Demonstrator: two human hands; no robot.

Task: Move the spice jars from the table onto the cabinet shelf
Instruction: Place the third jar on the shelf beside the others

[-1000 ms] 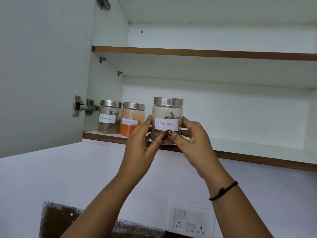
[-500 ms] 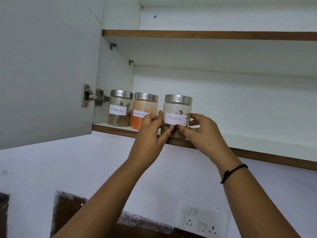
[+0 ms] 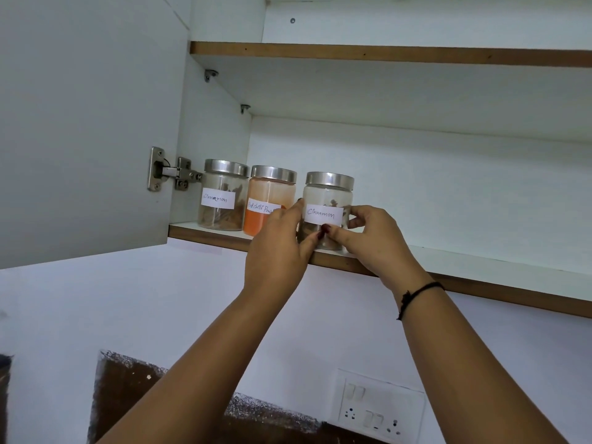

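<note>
We note the rightmost jar (image 3: 328,200), labelled cinnamon, upright at the front edge of the shelf (image 3: 480,267), just right of the red chilli jar (image 3: 270,195) and apparently seated. The left hand (image 3: 278,248) and right hand (image 3: 378,241) clasp its opposite sides, fingers curled, equally near.

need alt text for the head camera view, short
A left hand and right hand hold a clear glass jar with a steel lid labelled Cinnamon at the front edge of a white cabinet shelf. To its left stand an orange red chilli powder jar and another clear cinnamon jar, beside the open white cabinet door.
</note>
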